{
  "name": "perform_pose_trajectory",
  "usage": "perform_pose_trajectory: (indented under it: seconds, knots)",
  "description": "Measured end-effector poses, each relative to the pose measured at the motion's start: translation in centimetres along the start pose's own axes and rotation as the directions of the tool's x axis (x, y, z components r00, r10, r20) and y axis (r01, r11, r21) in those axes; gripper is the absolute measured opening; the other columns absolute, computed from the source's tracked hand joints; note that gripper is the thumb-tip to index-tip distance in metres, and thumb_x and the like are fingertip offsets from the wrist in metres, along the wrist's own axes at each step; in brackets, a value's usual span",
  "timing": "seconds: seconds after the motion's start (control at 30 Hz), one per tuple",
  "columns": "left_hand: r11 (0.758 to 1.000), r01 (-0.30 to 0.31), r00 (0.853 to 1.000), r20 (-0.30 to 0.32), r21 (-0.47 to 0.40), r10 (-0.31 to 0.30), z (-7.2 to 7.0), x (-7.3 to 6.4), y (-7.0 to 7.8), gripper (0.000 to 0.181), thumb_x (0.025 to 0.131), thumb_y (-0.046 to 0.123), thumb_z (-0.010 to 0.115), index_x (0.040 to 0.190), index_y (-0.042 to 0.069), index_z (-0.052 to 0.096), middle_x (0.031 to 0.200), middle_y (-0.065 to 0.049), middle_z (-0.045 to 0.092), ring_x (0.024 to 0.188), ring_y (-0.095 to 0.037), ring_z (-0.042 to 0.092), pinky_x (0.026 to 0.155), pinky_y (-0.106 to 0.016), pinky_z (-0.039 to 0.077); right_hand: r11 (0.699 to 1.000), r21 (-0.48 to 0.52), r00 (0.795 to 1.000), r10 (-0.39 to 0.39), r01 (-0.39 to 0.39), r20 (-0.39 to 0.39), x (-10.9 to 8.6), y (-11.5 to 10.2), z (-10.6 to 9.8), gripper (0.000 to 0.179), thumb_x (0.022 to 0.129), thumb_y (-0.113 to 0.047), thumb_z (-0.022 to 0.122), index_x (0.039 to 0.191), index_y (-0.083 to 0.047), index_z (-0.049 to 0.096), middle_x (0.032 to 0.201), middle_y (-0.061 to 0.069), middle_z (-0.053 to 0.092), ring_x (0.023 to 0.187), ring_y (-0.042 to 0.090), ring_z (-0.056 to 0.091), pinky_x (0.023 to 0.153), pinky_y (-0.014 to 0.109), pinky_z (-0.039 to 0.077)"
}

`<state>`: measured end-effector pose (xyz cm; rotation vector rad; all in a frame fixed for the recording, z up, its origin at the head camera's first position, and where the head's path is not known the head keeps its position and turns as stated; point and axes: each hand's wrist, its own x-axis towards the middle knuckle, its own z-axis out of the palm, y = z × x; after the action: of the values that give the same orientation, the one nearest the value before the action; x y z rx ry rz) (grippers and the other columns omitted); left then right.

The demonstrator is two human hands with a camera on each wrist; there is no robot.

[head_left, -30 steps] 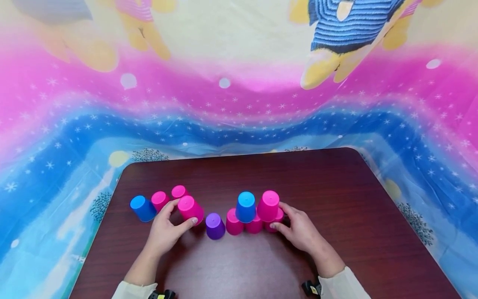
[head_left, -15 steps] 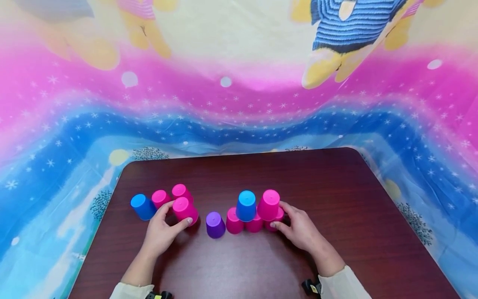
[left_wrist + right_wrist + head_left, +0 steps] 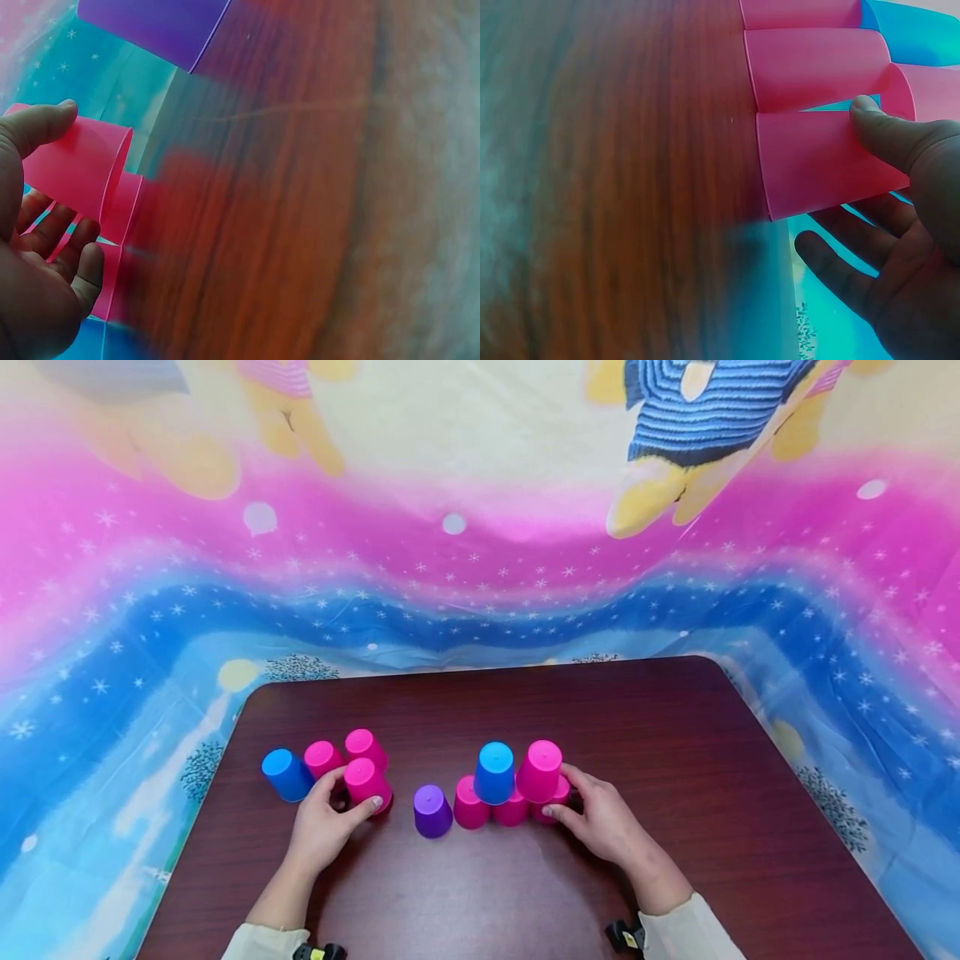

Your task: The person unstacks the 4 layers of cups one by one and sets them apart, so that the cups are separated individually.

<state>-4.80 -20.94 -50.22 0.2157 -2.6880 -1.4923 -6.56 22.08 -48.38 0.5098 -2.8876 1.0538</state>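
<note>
I face a dark reddish-brown wood-grained table (image 3: 712, 777) with rounded far corners; behind it hangs a pink, blue and cream snowflake-printed fabric backdrop (image 3: 480, 564).

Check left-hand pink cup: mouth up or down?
Mouth down: in the head view, the pink cup in the left hand shows its closed base uppermost.

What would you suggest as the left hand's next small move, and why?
I would probably have the left hand lower its pink cup level onto the table: in the left wrist view it looks tilted and raised, while the right hand holds the end cup of the stack.
</note>
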Motion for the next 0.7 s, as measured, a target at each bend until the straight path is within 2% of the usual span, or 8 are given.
perform_pose_trajectory:
  seconds: [0.7]
  knots:
    - [0.999, -0.002, 1.000, 0.011, 0.037, 0.001, 0.33, 0.09, -0.83, 0.075, 0.083, 0.037, 0.089, 0.144, 0.012, 0.053, 0.137, -0.013, 0.060, 0.122, -0.032, 0.057, 0.093, -0.041, 0.054, 1.000, -0.002, 1.000, -0.003, 0.003, -0.005, 0.00, -0.01, -0.05, 0.067, 0.087, -0.028, 0.086, 0.145, -0.013, 0.056, 0.126, 0.005, 0.071, 0.115, 0.021, 0.069, 0.101, 0.045, 0.055]
